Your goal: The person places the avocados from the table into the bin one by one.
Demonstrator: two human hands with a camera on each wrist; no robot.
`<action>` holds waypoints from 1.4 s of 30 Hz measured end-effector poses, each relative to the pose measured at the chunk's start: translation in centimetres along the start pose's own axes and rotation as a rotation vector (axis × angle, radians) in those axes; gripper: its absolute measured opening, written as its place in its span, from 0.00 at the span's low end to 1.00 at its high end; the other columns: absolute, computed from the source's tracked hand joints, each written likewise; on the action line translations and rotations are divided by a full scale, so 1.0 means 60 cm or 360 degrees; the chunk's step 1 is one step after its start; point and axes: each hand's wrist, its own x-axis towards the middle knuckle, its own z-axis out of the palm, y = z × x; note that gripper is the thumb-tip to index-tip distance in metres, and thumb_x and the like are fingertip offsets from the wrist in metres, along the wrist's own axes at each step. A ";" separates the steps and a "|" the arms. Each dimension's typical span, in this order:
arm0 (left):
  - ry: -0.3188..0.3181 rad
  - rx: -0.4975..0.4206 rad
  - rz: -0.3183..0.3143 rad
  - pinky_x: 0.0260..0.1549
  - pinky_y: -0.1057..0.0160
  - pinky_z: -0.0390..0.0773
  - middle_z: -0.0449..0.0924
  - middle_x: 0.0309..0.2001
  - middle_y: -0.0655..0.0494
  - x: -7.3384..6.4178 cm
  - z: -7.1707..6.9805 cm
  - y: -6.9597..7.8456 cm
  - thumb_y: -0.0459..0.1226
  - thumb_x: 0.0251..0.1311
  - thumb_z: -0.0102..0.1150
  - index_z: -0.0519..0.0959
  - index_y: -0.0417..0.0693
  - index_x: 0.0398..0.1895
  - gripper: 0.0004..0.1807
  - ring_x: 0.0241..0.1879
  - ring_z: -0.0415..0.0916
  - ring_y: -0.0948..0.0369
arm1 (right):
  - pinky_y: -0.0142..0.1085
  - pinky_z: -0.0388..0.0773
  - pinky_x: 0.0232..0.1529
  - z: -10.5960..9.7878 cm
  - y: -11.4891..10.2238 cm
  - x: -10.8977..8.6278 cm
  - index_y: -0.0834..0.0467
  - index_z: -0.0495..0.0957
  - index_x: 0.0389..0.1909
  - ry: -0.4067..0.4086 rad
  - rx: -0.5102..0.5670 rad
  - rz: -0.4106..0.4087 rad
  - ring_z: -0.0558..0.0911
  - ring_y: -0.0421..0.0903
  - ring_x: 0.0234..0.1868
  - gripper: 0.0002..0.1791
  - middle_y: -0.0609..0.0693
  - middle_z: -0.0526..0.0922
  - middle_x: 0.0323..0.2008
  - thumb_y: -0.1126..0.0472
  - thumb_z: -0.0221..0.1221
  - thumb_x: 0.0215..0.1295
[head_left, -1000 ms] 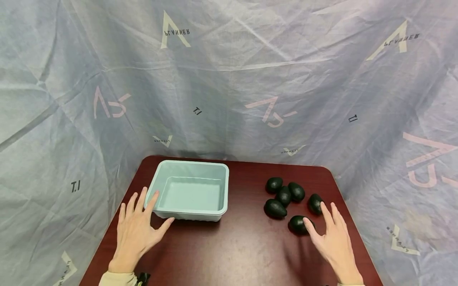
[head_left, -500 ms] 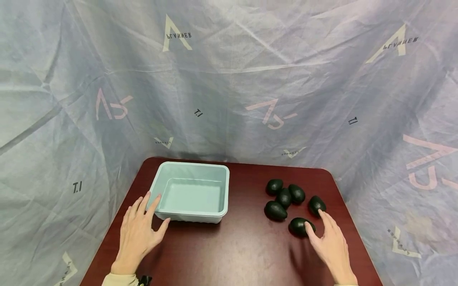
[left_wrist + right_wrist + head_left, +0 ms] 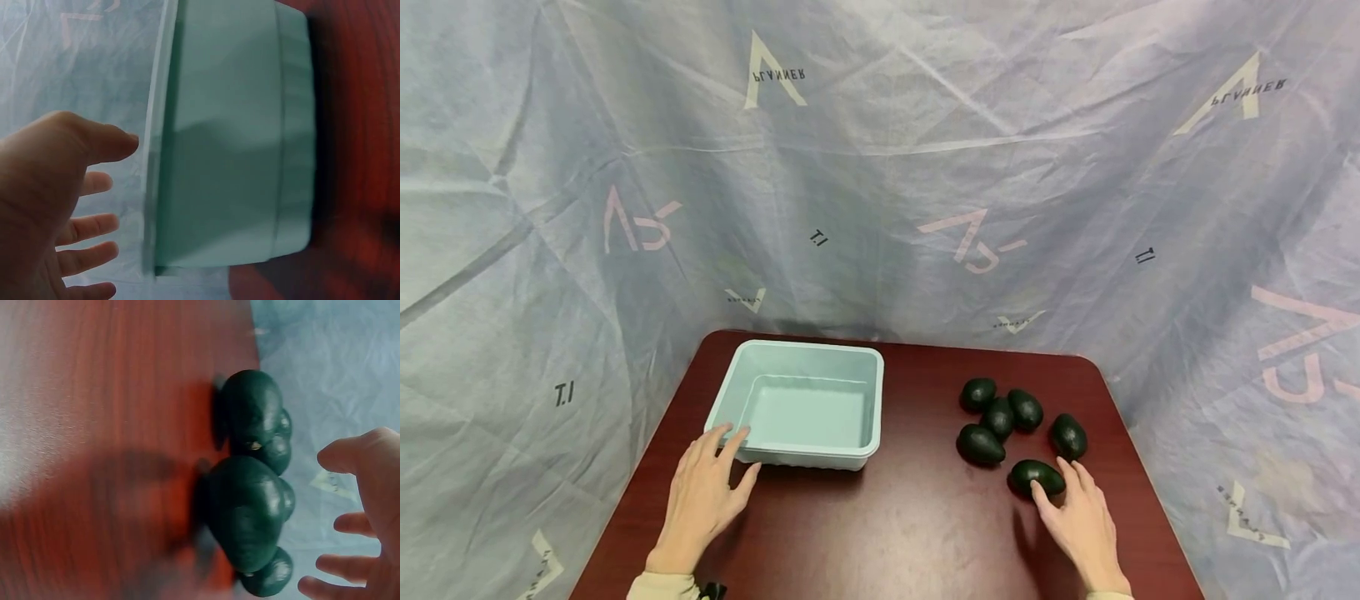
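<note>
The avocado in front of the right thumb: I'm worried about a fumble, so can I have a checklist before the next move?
1. Right hand free: ok, open and holding nothing.
2. Avocado within reach: ok, it appears so, just past the thumb in the head view.
3. Avocado apart from the other avocados: ok, gaps show in the head view.
4. Tray upright: ok.
5. Left hand gripping the tray: not ok, its fingers aren't closed round it.
6. Avocado's firmness: cannot tell.
</note>
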 end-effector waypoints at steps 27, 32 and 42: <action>0.0173 -0.0049 0.0019 0.41 0.41 0.85 0.82 0.53 0.36 -0.010 0.041 -0.010 0.29 0.60 0.73 0.88 0.43 0.52 0.16 0.56 0.77 0.37 | 0.76 0.70 0.61 0.064 0.041 0.013 0.64 0.58 0.80 0.0010 -0.0077 0.0030 0.64 0.78 0.72 0.48 0.74 0.56 0.78 0.35 0.59 0.74; 0.0203 -0.0036 0.0004 0.38 0.41 0.85 0.82 0.51 0.36 -0.008 0.046 -0.009 0.30 0.59 0.74 0.89 0.42 0.50 0.15 0.54 0.77 0.37 | 0.76 0.71 0.60 0.070 0.040 0.017 0.63 0.60 0.80 0.0075 -0.0078 0.0002 0.65 0.78 0.71 0.47 0.73 0.58 0.77 0.37 0.60 0.73; 0.0215 -0.0034 -0.0159 0.39 0.40 0.85 0.82 0.51 0.36 -0.007 0.055 0.006 0.34 0.60 0.77 0.89 0.43 0.48 0.13 0.56 0.76 0.37 | 0.74 0.73 0.57 0.081 0.031 0.026 0.61 0.64 0.78 0.0260 -0.0059 -0.0119 0.68 0.76 0.69 0.43 0.71 0.62 0.76 0.46 0.67 0.69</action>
